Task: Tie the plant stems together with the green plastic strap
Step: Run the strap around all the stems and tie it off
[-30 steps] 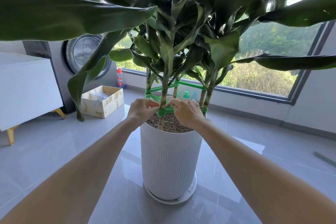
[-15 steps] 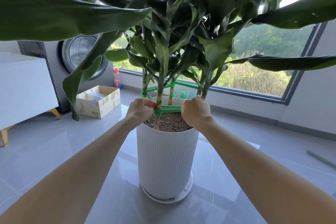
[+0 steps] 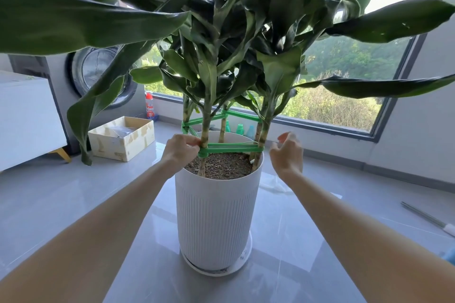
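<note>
A tall leafy plant with several thin stems (image 3: 204,128) grows from soil in a white ribbed pot (image 3: 215,214). A green plastic strap (image 3: 231,148) runs low across the front stems, just above the pot's rim, and a second loop of green strap (image 3: 240,115) circles the stems higher up. My left hand (image 3: 181,150) pinches the strap where it is wound around the front left stem. My right hand (image 3: 286,152) hovers to the right of the pot with fingers loosely spread, apart from the strap and holding nothing.
The pot stands on a white saucer (image 3: 219,269) on a glossy grey floor. A cardboard box (image 3: 121,138), a white cabinet (image 3: 29,118) and a washing machine (image 3: 98,74) are at the left. Bottles (image 3: 150,108) line the window sill. A metal rod (image 3: 428,219) lies at the right.
My right hand has let go of the strap and moved right, away from the pot. The strap now stretches across to the right stems. My left hand keeps its pinch.
</note>
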### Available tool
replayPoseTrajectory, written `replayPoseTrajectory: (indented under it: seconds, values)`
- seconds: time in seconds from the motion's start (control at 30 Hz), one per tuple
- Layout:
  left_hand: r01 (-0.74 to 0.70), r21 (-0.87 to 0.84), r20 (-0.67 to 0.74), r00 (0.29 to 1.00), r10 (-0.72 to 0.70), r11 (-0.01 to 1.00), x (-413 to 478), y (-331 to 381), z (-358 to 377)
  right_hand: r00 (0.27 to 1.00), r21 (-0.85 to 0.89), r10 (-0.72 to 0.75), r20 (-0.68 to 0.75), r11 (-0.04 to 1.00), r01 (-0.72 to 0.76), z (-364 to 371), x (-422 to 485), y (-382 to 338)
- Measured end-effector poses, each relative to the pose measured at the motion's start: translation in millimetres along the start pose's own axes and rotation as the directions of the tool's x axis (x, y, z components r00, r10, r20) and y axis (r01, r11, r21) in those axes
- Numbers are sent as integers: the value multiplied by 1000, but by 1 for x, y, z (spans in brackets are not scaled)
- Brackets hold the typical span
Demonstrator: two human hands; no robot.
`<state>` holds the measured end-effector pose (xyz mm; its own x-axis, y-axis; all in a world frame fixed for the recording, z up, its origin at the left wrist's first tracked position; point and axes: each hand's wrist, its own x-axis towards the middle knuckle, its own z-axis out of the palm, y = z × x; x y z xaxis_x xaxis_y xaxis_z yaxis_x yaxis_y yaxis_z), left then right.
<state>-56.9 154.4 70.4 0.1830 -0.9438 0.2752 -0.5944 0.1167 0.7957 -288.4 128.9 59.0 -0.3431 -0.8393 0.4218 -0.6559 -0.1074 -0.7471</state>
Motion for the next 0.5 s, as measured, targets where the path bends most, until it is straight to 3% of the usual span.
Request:
replayPoseTrajectory:
  seconds: [0.07,0.17,0.37,0.5]
  values:
    - [-7,4,-1,1000,7,1000,0,1,0,985,23,84,153,996,-88,4,3,6]
    - [-11,23,-18,1000,11,1000,0,1,0,949,47,91,300,993,-110,7,3,5]
    - [-12,4,-25,1000,12,1000,0,1,0,912,126,62,405,984,-124,17,8,7]
    - [-23,-3,-17,1000,23,1000,0,0,-1,915,70,64,398,993,-100,21,11,19]
